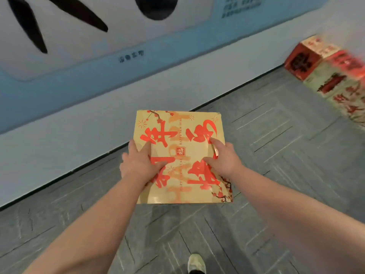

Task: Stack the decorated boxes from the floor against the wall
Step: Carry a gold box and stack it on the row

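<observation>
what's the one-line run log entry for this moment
held: flat gold cardboard box with red lettering | left hand, right hand gripping | stack of red-and-cream boxes by wall

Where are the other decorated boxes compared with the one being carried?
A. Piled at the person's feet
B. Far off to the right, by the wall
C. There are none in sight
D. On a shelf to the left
B: the gold box is held by the left hand and right hand, while the blurred red and pale boxes sit on the floor at the far right, near the wall.
</observation>
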